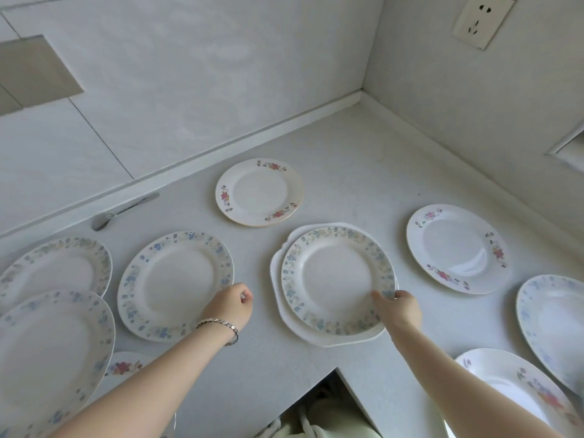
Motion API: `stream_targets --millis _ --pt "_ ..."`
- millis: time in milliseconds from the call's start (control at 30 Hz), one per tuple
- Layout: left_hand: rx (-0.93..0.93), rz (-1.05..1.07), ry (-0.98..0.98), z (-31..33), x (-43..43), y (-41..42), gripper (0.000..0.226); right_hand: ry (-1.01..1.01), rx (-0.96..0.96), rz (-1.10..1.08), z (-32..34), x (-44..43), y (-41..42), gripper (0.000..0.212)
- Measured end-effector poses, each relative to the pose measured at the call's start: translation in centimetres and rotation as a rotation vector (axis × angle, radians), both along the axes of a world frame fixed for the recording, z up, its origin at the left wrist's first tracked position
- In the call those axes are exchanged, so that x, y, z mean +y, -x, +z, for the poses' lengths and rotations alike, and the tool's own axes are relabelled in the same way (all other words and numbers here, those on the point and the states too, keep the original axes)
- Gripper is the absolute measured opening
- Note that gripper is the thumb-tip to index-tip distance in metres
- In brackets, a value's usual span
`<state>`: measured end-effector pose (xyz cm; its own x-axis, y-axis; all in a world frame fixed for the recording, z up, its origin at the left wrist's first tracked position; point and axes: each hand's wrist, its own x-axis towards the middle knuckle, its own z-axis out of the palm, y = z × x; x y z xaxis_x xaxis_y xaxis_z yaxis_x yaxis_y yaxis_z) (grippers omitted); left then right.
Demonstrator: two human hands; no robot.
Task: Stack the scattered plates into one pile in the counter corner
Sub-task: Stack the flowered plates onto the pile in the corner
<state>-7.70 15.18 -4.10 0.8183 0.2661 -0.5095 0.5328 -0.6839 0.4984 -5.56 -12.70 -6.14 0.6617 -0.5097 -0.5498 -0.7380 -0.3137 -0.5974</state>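
Because the view stops at its edges, some plates show only in part: the near-left plate [47, 352] with blue flowers overlaps the far-left plate [57, 267], and both are cut off, as is the right-edge blue plate [553, 317]. The right arm covers part of the bottom-right plate [505, 380] with red flowers, and the left arm hides most of a small red-flower plate [123, 366]. Something pale sits under the counter edge, too dim to name. The grey-white counter [331, 159] bends round a corner where two pale walls [189, 74] meet, and the plates all lie spread out nearer the person, well apart from that corner. In the middle, a blue-flower plate [338, 276] lies on a plain white wavy-edged plate [284, 314]. The right hand [399, 309] pinches the top plate's near rim, thumb on top. The left hand [232, 306] has curled fingers right at the rim of the left-middle blue plate [175, 286], but I cannot tell if it holds it. A gold-rimmed red-flower plate [259, 191] lies farther back, and another red-flower plate [455, 248] lies to the right. A spoon [123, 210] rests by the wall, a socket [482, 20] sits high up, and a silver bracelet [221, 324] circles the left wrist.
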Motion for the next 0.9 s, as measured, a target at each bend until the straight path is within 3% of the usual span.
stream_targets --millis 133,233,333,400,467,600,667,833,900 --pt "0.037 0.011 0.016 -0.3 -0.2 0.4 0.032 0.070 -0.004 0.102 0.7 0.4 0.2 0.055" --pt "0.062 0.051 0.019 -0.5 0.0 0.8 0.031 0.147 0.037 0.241 1.2 0.1 0.3 0.055" --pt "0.089 0.161 0.070 -1.5 0.8 1.1 0.029 0.351 0.171 0.463 2.3 -0.1 -0.4 0.051" --pt "0.103 0.362 0.154 -2.1 1.3 1.4 0.027 0.526 0.184 0.586 3.1 0.1 -0.9 0.047" --pt "0.117 0.724 0.314 -2.2 2.3 1.6 0.017 0.612 0.115 0.684 3.7 0.6 -1.2 0.043" --pt "0.189 1.120 0.427 -2.2 6.5 2.5 0.012 0.523 0.015 0.840 4.2 3.0 -1.4 0.037" --pt "0.148 1.224 0.471 -2.2 7.9 2.9 0.015 0.465 -0.025 0.874 4.1 4.1 -1.3 0.032" --pt "0.001 1.452 0.790 -2.9 8.5 3.1 0.010 0.353 -0.045 0.840 3.6 4.9 -0.4 0.028" --pt "-0.098 1.512 0.843 -3.6 8.7 3.3 0.021 0.322 -0.039 0.809 3.6 4.4 -0.1 0.027"
